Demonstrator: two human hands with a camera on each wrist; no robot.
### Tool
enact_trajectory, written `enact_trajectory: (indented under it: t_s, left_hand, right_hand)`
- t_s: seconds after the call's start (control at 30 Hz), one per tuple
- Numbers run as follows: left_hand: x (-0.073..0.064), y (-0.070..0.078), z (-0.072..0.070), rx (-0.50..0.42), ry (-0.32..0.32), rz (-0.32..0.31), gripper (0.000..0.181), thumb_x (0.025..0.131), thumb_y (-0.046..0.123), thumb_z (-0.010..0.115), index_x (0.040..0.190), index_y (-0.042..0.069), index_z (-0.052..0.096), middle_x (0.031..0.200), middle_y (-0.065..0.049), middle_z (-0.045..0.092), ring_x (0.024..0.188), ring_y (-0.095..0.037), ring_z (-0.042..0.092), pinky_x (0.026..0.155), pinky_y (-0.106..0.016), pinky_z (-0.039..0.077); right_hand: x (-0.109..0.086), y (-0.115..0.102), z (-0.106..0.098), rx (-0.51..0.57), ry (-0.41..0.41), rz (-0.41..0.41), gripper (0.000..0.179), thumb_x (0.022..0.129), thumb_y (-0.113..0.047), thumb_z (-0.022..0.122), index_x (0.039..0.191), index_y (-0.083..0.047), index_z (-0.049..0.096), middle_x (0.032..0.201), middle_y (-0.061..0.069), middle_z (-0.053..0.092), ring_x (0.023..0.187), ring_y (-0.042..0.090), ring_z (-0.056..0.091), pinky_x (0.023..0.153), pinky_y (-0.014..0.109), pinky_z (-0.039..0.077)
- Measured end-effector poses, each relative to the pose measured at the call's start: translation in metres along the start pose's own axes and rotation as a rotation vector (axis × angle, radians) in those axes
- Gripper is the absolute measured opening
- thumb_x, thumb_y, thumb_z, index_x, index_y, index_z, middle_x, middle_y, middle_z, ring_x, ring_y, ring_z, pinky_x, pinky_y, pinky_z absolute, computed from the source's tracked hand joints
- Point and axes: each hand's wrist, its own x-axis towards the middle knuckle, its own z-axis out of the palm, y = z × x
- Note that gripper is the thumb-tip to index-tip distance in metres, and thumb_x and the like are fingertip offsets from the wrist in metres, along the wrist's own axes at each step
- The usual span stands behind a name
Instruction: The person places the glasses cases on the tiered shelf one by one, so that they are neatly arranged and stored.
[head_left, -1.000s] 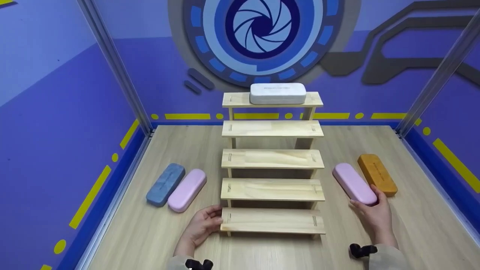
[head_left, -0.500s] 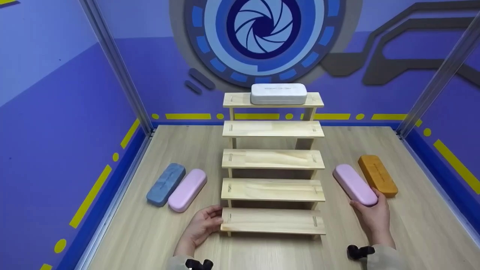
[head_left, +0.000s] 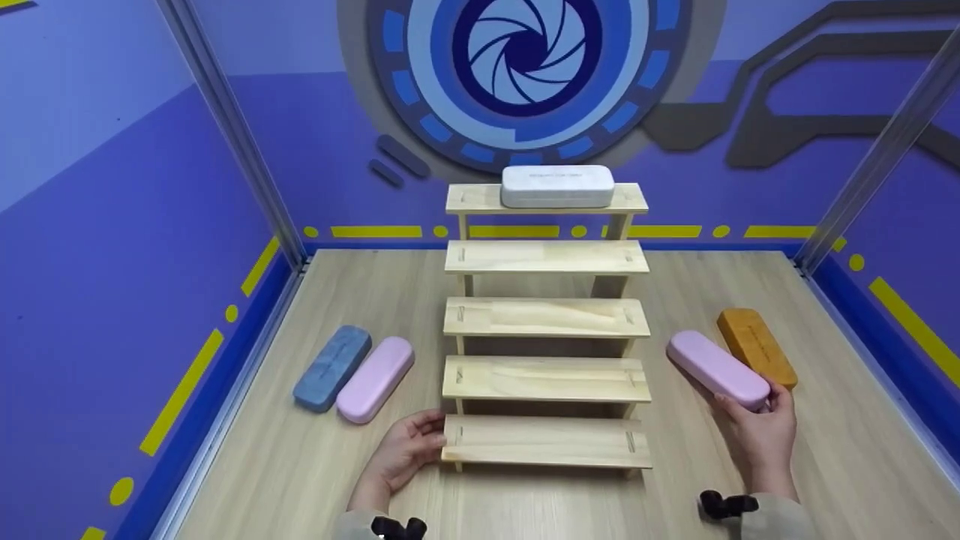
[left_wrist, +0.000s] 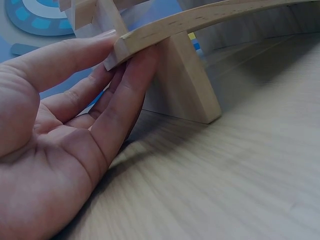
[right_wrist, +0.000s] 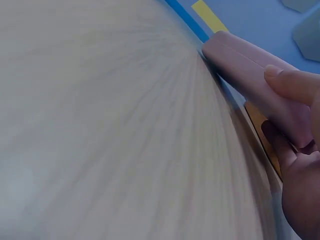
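Ahead of you, the purple back wall bears a round blue pinwheel emblem above yellow dashes and dots. Side walls flank your pale wood-grain desk, and metal posts rise at its two far corners.

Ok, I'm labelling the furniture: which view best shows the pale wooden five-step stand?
The head view: it frames all five steps of the pale wooden stand. The left wrist view shows only part, close up, where the left hand pinches a corner; the right wrist view shows none.

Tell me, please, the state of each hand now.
Left hand: holding the lowest shelf at its left end.
Right hand: holding a pink case by its near end.
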Motion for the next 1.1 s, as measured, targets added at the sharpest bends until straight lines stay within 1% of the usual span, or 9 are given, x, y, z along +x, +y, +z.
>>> enact_trajectory:
  t_s: [0.1,0.2,0.27,0.4,0.63,0.73,0.87,0.97,1.1]
  left_hand:
    - [0.0,0.0,0.0,0.003,-0.002,0.0,0.035,0.093,-0.006,0.061,0.127,0.003,0.058,0.115,0.001,0.067,0.105,-0.014,0.066,0.088,-0.03,0.06]
    - [0.001,0.001,0.0,-0.002,-0.005,-0.003,0.039,0.093,-0.006,0.061,0.132,-0.002,0.056,0.115,0.0,0.067,0.105,-0.015,0.067,0.087,-0.03,0.061]
    - [0.001,0.001,0.0,-0.007,-0.006,-0.006,0.043,0.093,-0.005,0.062,0.135,-0.007,0.053,0.116,-0.001,0.068,0.105,-0.015,0.067,0.087,-0.031,0.061]
    - [0.001,0.002,0.0,-0.004,-0.001,-0.009,0.048,0.093,-0.005,0.063,0.139,-0.011,0.049,0.116,-0.002,0.068,0.106,-0.016,0.067,0.087,-0.032,0.061]
    - [0.001,0.001,0.0,-0.001,0.006,-0.01,0.046,0.093,-0.005,0.062,0.138,-0.009,0.05,0.116,-0.001,0.068,0.106,-0.015,0.067,0.087,-0.031,0.061]
    - [0.001,0.001,0.0,0.002,0.006,-0.009,0.049,0.093,-0.005,0.062,0.14,-0.011,0.048,0.116,-0.001,0.068,0.106,-0.015,0.067,0.087,-0.031,0.061]
    - [0.001,0.0,0.0,0.004,0.006,-0.01,0.052,0.093,-0.005,0.062,0.141,-0.013,0.045,0.116,-0.001,0.067,0.105,-0.015,0.067,0.088,-0.031,0.061]
    - [0.001,0.0,0.0,0.003,0.007,-0.01,0.05,0.093,-0.005,0.062,0.14,-0.011,0.047,0.116,-0.001,0.067,0.104,-0.015,0.067,0.088,-0.031,0.061]
    - [0.0,0.0,0.0,0.004,0.003,-0.005,0.045,0.093,-0.005,0.062,0.137,-0.008,0.051,0.115,-0.001,0.067,0.105,-0.015,0.066,0.088,-0.031,0.061]
  right_hand:
    - [0.0,-0.001,0.0,0.024,0.018,0.004,0.094,0.087,-0.012,0.082,0.162,-0.014,0.025,0.171,0.012,0.024,0.155,0.028,0.031,0.128,0.036,0.029]
    - [0.0,-0.002,0.001,0.056,0.036,-0.001,0.093,0.085,-0.011,0.084,0.159,-0.015,0.029,0.167,0.012,0.031,0.15,0.023,0.037,0.123,0.024,0.034]
    - [-0.001,-0.002,0.001,0.087,0.045,0.003,0.092,0.083,-0.01,0.086,0.157,-0.016,0.032,0.165,0.011,0.034,0.147,0.021,0.039,0.12,0.019,0.036]
    - [-0.001,-0.007,0.0,0.103,0.051,0.007,0.091,0.083,-0.009,0.086,0.157,-0.019,0.034,0.165,0.01,0.034,0.147,0.017,0.04,0.119,0.018,0.036]
    - [-0.003,-0.02,-0.004,0.203,0.058,-0.033,0.089,0.082,-0.004,0.084,0.156,-0.018,0.036,0.164,0.008,0.036,0.149,0.014,0.038,0.119,0.016,0.035]
    - [-0.005,-0.027,-0.006,0.242,0.074,-0.065,0.089,0.081,-0.001,0.085,0.155,-0.016,0.038,0.157,0.005,0.043,0.146,0.013,0.042,0.109,0.008,0.041]
    - [-0.007,-0.036,-0.008,0.314,0.099,-0.11,0.086,0.078,0.007,0.084,0.151,-0.01,0.042,0.135,-0.007,0.053,0.134,0.014,0.049,0.087,0.001,0.048]
    - [-0.008,-0.046,-0.01,0.379,0.101,-0.123,0.083,0.076,0.012,0.082,0.147,-0.01,0.045,0.125,-0.013,0.055,0.128,0.013,0.051,0.082,0.001,0.05]
    - [-0.011,-0.059,-0.013,0.428,0.102,-0.117,0.082,0.075,0.015,0.081,0.144,-0.014,0.048,0.124,-0.012,0.056,0.124,0.012,0.053,0.077,0.004,0.053]
